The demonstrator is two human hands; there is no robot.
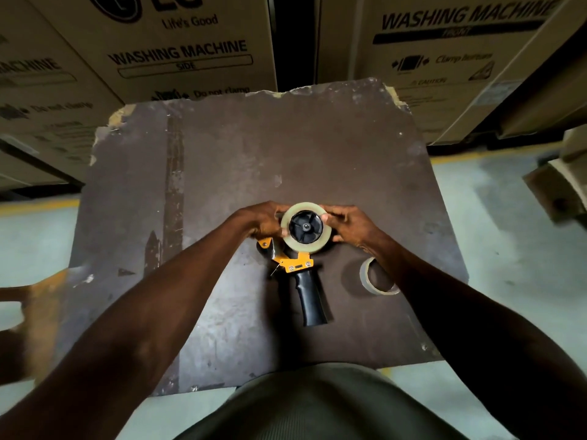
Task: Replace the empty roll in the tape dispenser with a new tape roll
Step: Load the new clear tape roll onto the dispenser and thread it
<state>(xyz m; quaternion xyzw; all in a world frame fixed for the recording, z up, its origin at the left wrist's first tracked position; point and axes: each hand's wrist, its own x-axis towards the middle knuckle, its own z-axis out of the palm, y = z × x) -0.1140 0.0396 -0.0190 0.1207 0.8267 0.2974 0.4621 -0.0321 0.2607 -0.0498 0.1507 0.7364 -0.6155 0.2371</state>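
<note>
A tape dispenser (300, 265) with an orange frame and a black handle lies flat on a worn dark board (222, 185). A new clear tape roll (306, 246) sits around the dispenser's black hub. My left hand (262, 222) grips the roll's left edge and my right hand (347, 225) grips its right edge. The empty cardboard roll (373, 281) lies on the board to the right of the handle, partly hidden under my right forearm.
Large cardboard washing-machine boxes (178, 49) stand right behind the board. A pale concrete floor (508, 249) with yellow lines shows on both sides. A cardboard piece (559, 188) juts in at the right edge.
</note>
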